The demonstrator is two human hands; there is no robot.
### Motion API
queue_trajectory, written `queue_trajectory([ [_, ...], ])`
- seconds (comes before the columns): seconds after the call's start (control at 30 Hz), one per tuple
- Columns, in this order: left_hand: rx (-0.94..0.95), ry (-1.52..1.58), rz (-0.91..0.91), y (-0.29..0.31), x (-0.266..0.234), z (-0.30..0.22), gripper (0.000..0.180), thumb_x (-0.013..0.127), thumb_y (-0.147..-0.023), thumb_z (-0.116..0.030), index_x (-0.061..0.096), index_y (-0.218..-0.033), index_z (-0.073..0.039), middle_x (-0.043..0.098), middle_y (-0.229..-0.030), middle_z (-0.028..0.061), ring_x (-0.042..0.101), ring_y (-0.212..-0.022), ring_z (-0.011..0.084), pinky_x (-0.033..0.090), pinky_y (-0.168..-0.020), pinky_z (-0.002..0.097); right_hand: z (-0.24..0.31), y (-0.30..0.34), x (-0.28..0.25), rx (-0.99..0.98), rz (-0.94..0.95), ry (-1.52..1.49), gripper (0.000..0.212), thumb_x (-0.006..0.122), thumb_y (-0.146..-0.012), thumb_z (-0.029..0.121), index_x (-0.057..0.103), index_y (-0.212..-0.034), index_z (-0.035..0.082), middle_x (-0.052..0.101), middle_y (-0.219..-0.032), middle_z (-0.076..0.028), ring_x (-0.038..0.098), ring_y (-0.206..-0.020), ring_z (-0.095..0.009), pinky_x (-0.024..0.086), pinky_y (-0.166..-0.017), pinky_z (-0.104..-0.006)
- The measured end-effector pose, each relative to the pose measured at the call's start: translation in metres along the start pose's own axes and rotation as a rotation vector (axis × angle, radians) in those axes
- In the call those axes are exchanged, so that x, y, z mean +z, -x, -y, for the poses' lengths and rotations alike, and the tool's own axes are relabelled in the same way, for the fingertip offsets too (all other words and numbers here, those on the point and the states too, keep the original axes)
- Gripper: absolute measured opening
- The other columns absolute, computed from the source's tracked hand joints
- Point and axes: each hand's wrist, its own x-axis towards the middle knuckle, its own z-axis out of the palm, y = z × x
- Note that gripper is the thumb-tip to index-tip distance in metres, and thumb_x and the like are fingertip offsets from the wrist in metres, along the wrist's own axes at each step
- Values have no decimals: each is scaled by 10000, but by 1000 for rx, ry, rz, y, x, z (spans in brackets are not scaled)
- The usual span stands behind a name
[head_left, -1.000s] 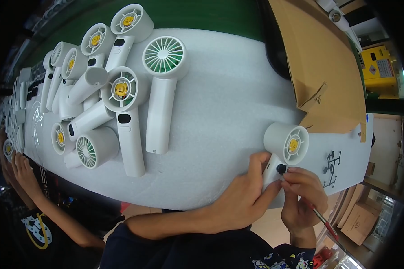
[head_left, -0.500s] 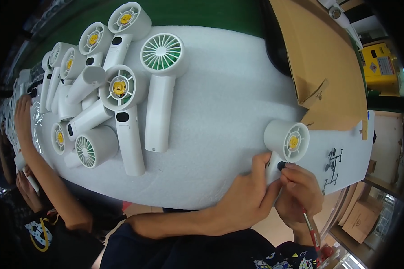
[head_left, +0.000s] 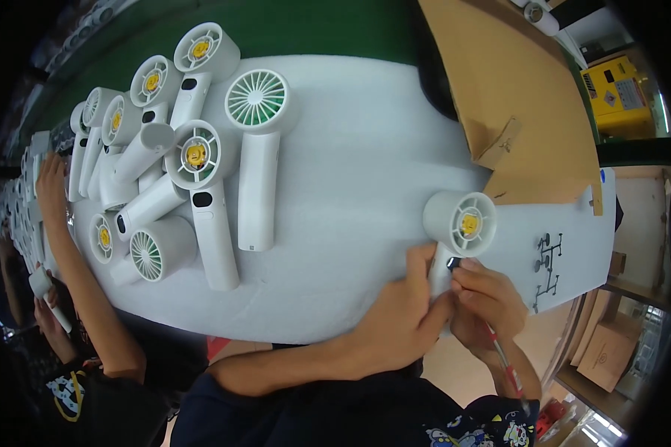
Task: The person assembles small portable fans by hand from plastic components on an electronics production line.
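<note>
My left hand [head_left: 397,319] is wrapped round the handle of a white handheld fan [head_left: 441,214], whose ringed head with a yellow centre points up and to the right. At the top of the handle sits a small dark oval cover [head_left: 453,262]. The thumb and fingertips of my right hand [head_left: 493,299] pinch at its edge; whether it is fully seated I cannot tell. A slim red-and-clear pen-like tool [head_left: 508,366] is tucked in the same hand, its upper part hidden by the fingers.
Several white fans [head_left: 196,155] lie heaped on the left of the pale foam-like tabletop [head_left: 343,186]. Black sprue-like small parts [head_left: 548,264] lie at the right. Beyond stands a cardboard sheet [head_left: 529,104]. A co-worker's arm [head_left: 89,298] reaches along the left.
The view has shifted slightly. My right fingertips stay at the dark cover, which now shows a bright glint and looks tilted differently. My left hand keeps its grip on the fan.
</note>
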Motion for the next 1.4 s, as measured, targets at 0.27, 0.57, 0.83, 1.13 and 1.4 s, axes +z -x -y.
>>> queue_trajectory([
  [0.27, -274, 424, 91, 2, -14, -8, 349, 400, -975, -138, 232, -1264, -36, 489, -971, 91, 547, -734, 137, 494, -727, 311, 20, 12, -29, 663, -303, -274, 297, 603, -796, -52, 426, -1019, 34, 617, -785, -95, 607, -754, -186, 508, -737, -313],
  [0.57, -292, 481, -56, -5, -3, -19, 251, 445, -976, -219, 447, -1122, -15, 542, -810, 44, 510, -680, 80, 478, -589, 242, -7, 37, -43, 1118, -29, -592, 603, 676, -716, -82, 434, -1264, -19, 609, -810, -57, 585, -634, -77, 443, -573, -191],
  [0.83, -273, 488, -61, -8, 7, -18, 239, 459, -970, -218, 444, -1117, -30, 527, -797, 50, 500, -638, 90, 456, -550, 235, -9, 47, -38, 1061, -271, -591, 555, 688, -713, -77, 484, -1223, 0, 499, -858, -16, 488, -568, -34, 381, -475, -157],
  [1.13, -263, 436, -147, -8, 5, -18, 178, 532, -935, -143, 481, -1062, -29, 529, -843, 35, 516, -677, 83, 456, -545, 233, -8, 54, -17, 762, -287, -473, 262, 692, -731, -35, 621, -978, 17, 482, -755, -2, 433, -610, -68, 346, -517, -200],
  [1.4, -150, 293, -100, -1, -4, -19, 205, 478, -962, -248, 453, -1017, -52, 495, -716, 25, 449, -493, 79, 372, -443, 218, -19, 82, -19, 854, -229, -547, 248, 571, -816, -59, 541, -1056, 0, 386, -783, 15, 375, -667, -59, 324, -590, -178],
])
